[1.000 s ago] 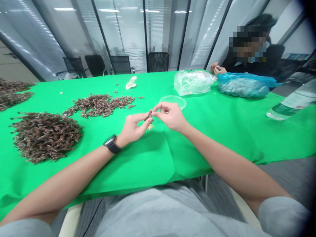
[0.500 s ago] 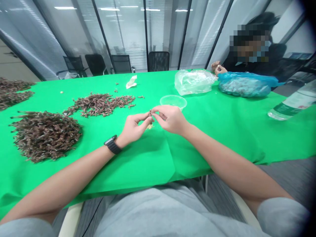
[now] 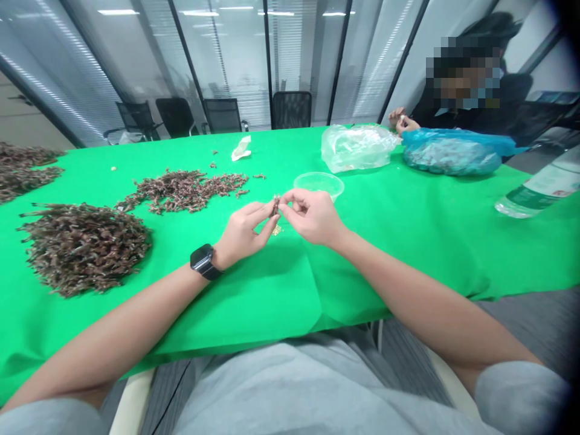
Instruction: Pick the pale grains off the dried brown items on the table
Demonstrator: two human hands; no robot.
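Observation:
My left hand (image 3: 244, 229) and my right hand (image 3: 312, 216) meet above the green cloth (image 3: 281, 290), their fingertips pinching a small dried brown piece (image 3: 275, 205) from either side. Just below it, tiny yellowish crumbs (image 3: 276, 230) lie on the cloth. A black smartwatch (image 3: 203, 261) sits on my left wrist. The nearest heap is a large pile of dried brown sprigs (image 3: 84, 249), to the left of my left hand. A looser spread of the same material (image 3: 183, 190) lies farther ahead.
A transparent plastic bowl (image 3: 319, 184) stands just beyond my hands. Farther on lie a transparent plastic bag (image 3: 356, 148) and a full blue bag (image 3: 453, 152). A seated co-worker's hands (image 3: 403, 124) are at the far right corner. A water bottle (image 3: 541, 187) lies at right.
The view has tilted slightly, so the table sits a little higher in the picture. My fingers have shifted slightly, and both hands still pinch the small piece.

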